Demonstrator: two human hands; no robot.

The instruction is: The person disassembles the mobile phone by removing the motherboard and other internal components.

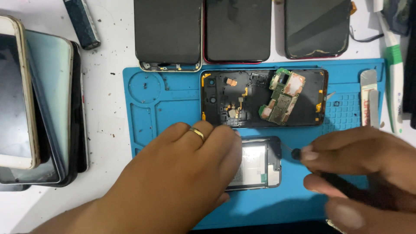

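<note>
My left hand (pixel 186 173), with a gold ring on one finger, lies flat over the left part of an opened phone (pixel 260 162) whose battery shows. It rests on a blue work mat (pixel 147 108). My right hand (pixel 364 177) pinches a thin black tool (pixel 296 153) with its tip near the phone's right edge. Just beyond lies a black phone frame (pixel 225 97) with a loose green circuit board (pixel 281 96) resting on it.
Three phones lie face down along the mat's far edge (pixel 168 34), (pixel 237 30), (pixel 317 27). A stack of phones (pixel 39 99) sits at the left. A metal spatula (pixel 368 97) and a white-green tool (pixel 393 65) lie at the right, a dark case (pixel 82 21) top left.
</note>
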